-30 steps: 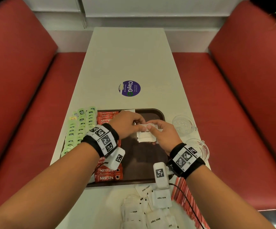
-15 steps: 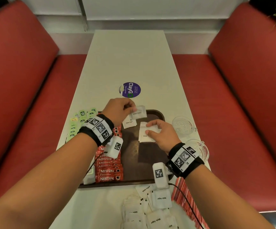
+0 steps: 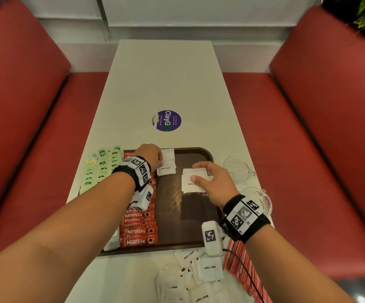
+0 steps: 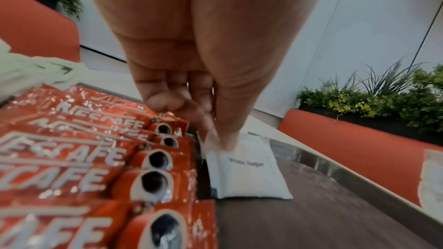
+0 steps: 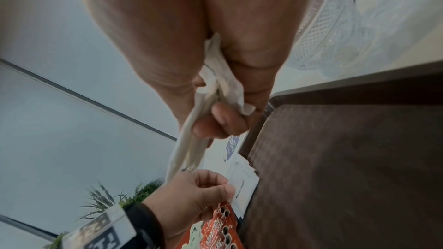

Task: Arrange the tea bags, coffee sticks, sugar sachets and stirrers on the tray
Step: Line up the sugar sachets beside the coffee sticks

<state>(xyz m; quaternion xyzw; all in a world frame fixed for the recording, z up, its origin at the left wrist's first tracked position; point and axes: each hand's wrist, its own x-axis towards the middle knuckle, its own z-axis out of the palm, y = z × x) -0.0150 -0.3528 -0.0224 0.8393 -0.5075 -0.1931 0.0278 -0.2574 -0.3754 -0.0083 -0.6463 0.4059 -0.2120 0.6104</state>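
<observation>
A dark brown tray [image 3: 173, 217] lies in front of me. Red coffee sticks [image 3: 139, 231] run in a column down its left side, with green tea bags [image 3: 101, 167] further left. My left hand [image 3: 160, 162] pinches a white sugar sachet [image 4: 244, 173] that lies on the tray's far left part, next to the coffee sticks [image 4: 72, 158] and among other sachets [image 3: 166, 169]. My right hand [image 3: 195, 171] grips a small stack of sugar sachets [image 3: 191, 182] a little above the tray's middle. In the right wrist view thumb and fingers clamp that stack [image 5: 215, 86].
Loose sugar sachets [image 3: 207, 270] are heaped on the white table near me. Red striped stirrers [image 3: 238, 259] lie at the near right. Two glass cups [image 3: 239, 168] [image 3: 258, 200] stand right of the tray. Red benches flank the table.
My left hand took a sachet from the stack in my right hand, carried it to the tray's far left and lowered it onto the tray. My right hand stayed over the tray.
</observation>
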